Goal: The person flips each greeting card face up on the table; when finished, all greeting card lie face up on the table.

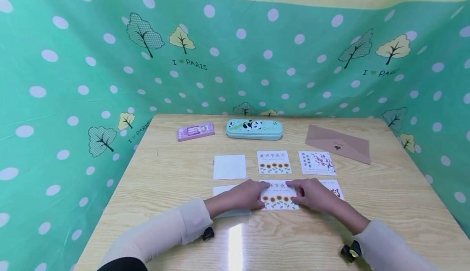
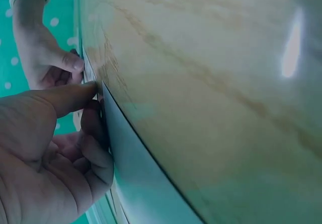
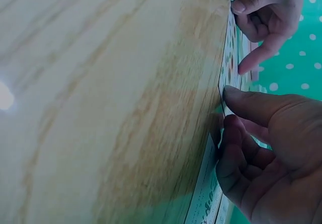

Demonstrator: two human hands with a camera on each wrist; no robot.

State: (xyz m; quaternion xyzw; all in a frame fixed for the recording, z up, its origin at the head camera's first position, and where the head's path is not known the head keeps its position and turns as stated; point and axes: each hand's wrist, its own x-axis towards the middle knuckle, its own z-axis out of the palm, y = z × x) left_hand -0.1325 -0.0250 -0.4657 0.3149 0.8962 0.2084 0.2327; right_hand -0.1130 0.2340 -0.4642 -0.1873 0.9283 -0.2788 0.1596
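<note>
A white card with printed characters and a row of sunflowers (image 1: 280,199) lies flat on the table between both hands. The left hand (image 1: 247,196) rests its thumb and extended index finger on the card's left corners. Along the right side, the right hand (image 1: 316,194) touches it with index finger and thumb. In the right wrist view both thumbs press at the near edge; the other fingers are curled. Under the left forearm lies a partly covered white card (image 1: 221,189). Another printed card (image 1: 335,186) is partly hidden behind the right hand.
Behind lie a blank white card (image 1: 229,167), a second sunflower card (image 1: 274,162) and a blossom-branch card (image 1: 317,163). Farther back are a purple box (image 1: 196,131), a panda pencil case (image 1: 254,129) and a brown envelope (image 1: 338,143). A green curtain (image 1: 238,58) surrounds the table.
</note>
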